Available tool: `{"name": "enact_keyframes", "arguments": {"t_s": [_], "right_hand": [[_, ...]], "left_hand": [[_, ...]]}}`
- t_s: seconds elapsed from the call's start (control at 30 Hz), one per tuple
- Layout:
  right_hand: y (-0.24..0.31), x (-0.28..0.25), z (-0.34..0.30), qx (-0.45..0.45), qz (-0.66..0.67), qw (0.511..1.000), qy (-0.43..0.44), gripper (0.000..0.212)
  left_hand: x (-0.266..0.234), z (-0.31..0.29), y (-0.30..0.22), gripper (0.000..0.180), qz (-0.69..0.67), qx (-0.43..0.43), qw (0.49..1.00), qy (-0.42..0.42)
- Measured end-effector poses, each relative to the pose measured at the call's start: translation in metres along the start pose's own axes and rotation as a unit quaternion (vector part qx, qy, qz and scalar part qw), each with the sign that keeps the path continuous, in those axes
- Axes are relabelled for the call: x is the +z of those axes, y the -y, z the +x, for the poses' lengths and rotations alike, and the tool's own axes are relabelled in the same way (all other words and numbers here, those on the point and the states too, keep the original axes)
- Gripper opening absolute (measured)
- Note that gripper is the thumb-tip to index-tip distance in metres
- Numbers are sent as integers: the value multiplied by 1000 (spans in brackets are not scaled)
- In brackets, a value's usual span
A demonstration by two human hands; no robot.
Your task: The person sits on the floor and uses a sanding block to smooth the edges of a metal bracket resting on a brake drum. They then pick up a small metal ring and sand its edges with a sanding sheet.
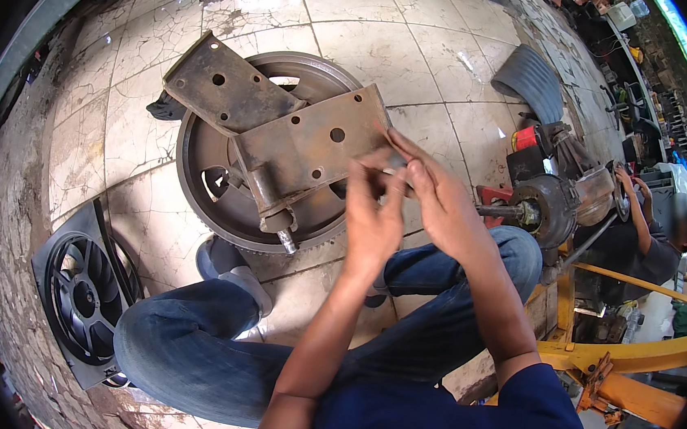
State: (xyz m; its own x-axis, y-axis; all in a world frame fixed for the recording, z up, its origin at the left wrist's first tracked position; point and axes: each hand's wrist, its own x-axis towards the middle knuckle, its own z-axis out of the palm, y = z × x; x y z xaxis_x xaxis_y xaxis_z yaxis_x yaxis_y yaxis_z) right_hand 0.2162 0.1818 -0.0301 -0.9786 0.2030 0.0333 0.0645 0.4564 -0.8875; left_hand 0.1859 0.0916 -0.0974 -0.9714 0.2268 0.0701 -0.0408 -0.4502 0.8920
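Note:
Both hands meet above the right end of a rusty bent metal plate (pixel 292 146) with round holes. My left hand (pixel 374 221), partly smeared by motion, has its thumb and fingers closed on something small that I cannot make out. Touching it, my right hand (pixel 447 203) pinches near a small greyish piece (pixel 395 163) between the hands; its kind is unclear. A short metal tube with a shiny rod end (pixel 283 234) projects from the plate's near edge. Under the plate lies a large toothed flywheel (pixel 198 190). A second holed plate (pixel 218 81) rests across its far left side.
A black cooling fan in a frame (pixel 83 294) stands at the left. To the right are a greasy gearbox-like housing (pixel 544 212), a yellow metal frame (pixel 634 350) and a co-worker (pixel 644 233) gripping a round part. A curved dark ribbed sheet (pixel 530 84) lies farther off.

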Motion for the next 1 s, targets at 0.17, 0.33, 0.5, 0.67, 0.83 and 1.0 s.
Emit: {"name": "enact_keyframes", "arguments": {"t_s": [0.17, 0.33, 0.5, 0.67, 0.83, 1.0], "right_hand": [[8, -4, 1, 3, -31, 1000, 3, 43], [1, -3, 4, 14, -7, 1000, 14, 43], [11, 0, -1, 16, -35, 999, 11, 42], [8, -7, 2, -4, -51, 999, 1, 41], [21, -8, -6, -33, -108, 993, 10, 47], [30, -31, -5, -36, -58, 987, -149, 45]], "left_hand": [[2, 0, -8, 31, 41, -11, 999, -20], [11, -10, -11, 26, 45, -12, 999, 9], [3, -2, -2, 26, 29, -15, 999, -20], [13, -9, -5, 26, 51, 11, 999, 10], [-6, 8, -18, 30, -81, -71, 994, -13], [-7, 7, -24, 35, -263, -64, 959, 84]]}}
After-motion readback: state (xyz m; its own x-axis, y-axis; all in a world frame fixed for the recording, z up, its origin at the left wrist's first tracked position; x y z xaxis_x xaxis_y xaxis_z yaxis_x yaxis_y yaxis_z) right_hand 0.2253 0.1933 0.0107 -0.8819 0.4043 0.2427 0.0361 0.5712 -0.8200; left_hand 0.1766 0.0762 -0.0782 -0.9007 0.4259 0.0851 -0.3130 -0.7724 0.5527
